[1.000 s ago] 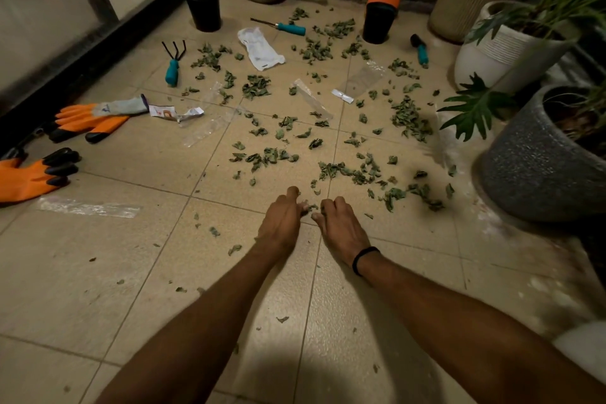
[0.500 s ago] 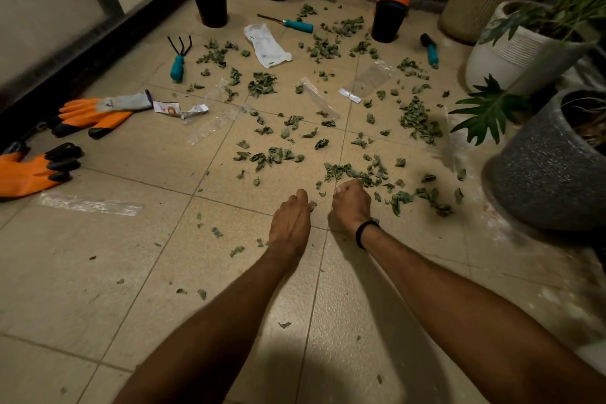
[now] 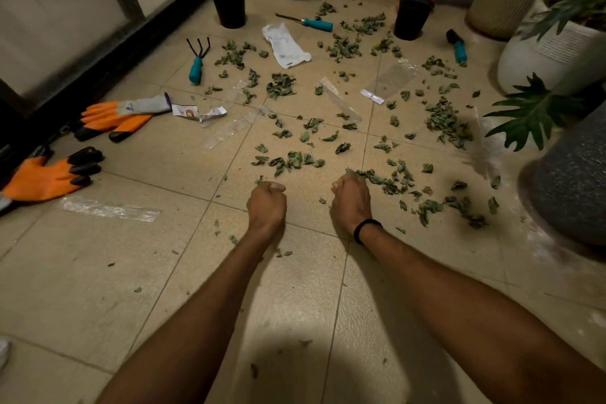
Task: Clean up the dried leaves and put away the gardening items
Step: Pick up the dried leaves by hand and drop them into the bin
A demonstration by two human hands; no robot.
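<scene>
Since a second ago our hands have drawn apart and closed into fists. Largest here is the grey pot (image 3: 570, 180), and we place everything else from it. Our right hand (image 3: 351, 203) sits left of the pot, curled round a bunch of leaves (image 3: 359, 173) whose tips poke out past the knuckles. Our left hand (image 3: 266, 203) lies farther left of the pot, also curled tight. A scrap shows at its far edge, so we judge it holds a pinch too. The gloves (image 3: 49, 175) lie far left of the pot, and the rake (image 3: 196, 65) is beyond them. Most leaves are scattered on the floor left of the pot and beyond it. They look dry, light and brittle. We should scoop from beneath with cupped fingers and not squeeze, or they will crumble into bits.
</scene>
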